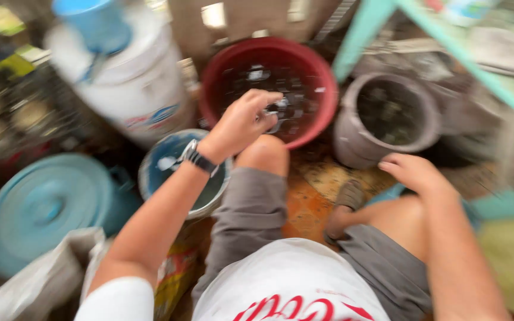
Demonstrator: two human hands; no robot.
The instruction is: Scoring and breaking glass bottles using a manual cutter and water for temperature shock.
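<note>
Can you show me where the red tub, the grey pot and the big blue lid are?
red tub (327,89): head view, on its right rim.
grey pot (352,139): head view, on its outer left wall.
big blue lid (43,205): head view, on its flat top near the middle.

The grey bucket (386,119) serves as the landmark. Just left of it, and well blurred, a blue-rimmed pail (176,172) of murky water stands lower in the view. Further left of the grey bucket, up near the top edge, is a large white drum (138,83) with a blue cup (96,24) resting on its top. Far to the lower left lies a round pale-blue lid (43,208) over a container, with a grey sack (43,279) below it. Above and right of the grey bucket a teal bar (364,32) slants across. Below the bucket, a brown sandal (346,199) rests on the orange patterned floor (307,205).
</note>
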